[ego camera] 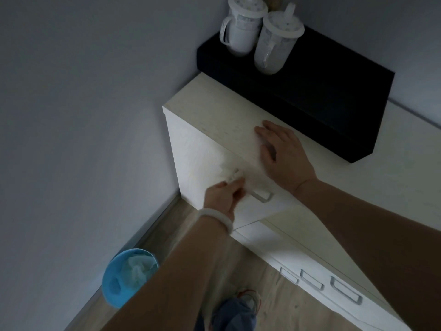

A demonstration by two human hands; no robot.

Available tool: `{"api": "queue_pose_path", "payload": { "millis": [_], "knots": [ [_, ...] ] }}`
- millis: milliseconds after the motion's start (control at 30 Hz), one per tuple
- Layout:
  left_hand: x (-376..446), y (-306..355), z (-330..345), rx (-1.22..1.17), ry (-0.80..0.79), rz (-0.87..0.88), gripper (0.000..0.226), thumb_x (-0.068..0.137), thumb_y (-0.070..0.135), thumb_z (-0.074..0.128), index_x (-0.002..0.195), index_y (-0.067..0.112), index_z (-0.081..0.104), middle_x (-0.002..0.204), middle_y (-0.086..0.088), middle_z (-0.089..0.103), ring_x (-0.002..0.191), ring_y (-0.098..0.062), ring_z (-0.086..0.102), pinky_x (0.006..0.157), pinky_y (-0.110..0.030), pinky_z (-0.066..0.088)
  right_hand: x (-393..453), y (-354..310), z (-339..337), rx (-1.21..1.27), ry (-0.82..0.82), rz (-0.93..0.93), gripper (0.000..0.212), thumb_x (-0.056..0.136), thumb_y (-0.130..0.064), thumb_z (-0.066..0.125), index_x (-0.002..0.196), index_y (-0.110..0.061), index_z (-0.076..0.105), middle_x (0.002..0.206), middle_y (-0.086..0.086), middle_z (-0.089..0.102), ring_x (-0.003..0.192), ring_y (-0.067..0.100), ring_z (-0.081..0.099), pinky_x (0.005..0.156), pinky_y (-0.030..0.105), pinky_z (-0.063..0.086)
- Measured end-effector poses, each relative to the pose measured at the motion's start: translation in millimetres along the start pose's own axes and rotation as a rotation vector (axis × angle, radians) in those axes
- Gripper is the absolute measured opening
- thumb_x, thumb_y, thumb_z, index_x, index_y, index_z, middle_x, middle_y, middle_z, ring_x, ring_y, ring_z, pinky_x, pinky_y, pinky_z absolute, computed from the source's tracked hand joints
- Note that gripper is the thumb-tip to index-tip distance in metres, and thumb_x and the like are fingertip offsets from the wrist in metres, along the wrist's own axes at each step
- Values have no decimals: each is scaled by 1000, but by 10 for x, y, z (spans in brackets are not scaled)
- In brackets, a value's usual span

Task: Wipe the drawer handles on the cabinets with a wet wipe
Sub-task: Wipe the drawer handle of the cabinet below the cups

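Observation:
My left hand [223,197] grips a small white wet wipe [232,175] and holds it against the left end of a metal handle [262,197] on the front of the pale wooden cabinet [198,163]. A white bangle sits on that wrist. My right hand [280,154] rests flat, fingers spread, on the cabinet's top near its front edge. Lower right, a shorter drawer unit [274,249] shows three more metal handles [344,292] in a row.
A black box [322,91] lies on the cabinet top with two white lidded cups [274,41] on it. A blue bin [128,278] with a liner stands on the wooden floor by the grey wall. My shoe [245,299] is below.

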State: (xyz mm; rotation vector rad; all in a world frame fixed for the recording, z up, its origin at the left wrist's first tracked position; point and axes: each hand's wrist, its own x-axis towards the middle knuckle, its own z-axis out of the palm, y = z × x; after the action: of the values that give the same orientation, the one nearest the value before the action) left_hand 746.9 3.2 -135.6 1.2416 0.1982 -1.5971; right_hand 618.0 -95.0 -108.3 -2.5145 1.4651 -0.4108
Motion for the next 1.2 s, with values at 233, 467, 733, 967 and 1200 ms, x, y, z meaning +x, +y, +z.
{"api": "queue_pose_path", "payload": {
  "millis": [233,467,733,967,1200],
  "knots": [
    [-193,-381,180,74,-85,-92,20,81,1,72,96,-9,65,86,-14,69,67,-17,65,65,-23,58,-14,-11,-1,7,3,8,51,95,-35,34,143,-22,43,150,-1,39,137,17,33,115,41,29],
    [-38,-252,130,53,27,6,7,84,5,69,79,1,66,68,-8,62,58,-15,58,66,-26,55,-17,-8,4,-4,2,10,49,96,-32,37,144,-22,43,151,-1,38,138,18,32,116,39,26],
    [12,-139,35,15,15,18,10,82,4,71,89,-2,67,80,-10,68,67,-17,63,68,-23,58,-19,-15,-14,9,-11,18,48,97,-30,39,144,-22,42,152,-1,37,139,19,31,117,39,24],
    [-144,-513,200,61,-117,-67,25,84,8,71,100,-11,65,91,-17,68,80,-23,65,70,-26,59,-15,-19,-11,-4,-10,28,47,98,-29,41,144,-23,41,152,-2,36,139,17,30,117,38,25],
    [84,252,-307,95,-25,122,14,79,-3,70,92,-6,67,89,-14,72,78,-19,69,72,-25,58,-16,-21,-26,-30,-14,22,47,98,-28,41,145,-23,40,153,-3,35,140,17,29,118,34,20]
  ]
}}
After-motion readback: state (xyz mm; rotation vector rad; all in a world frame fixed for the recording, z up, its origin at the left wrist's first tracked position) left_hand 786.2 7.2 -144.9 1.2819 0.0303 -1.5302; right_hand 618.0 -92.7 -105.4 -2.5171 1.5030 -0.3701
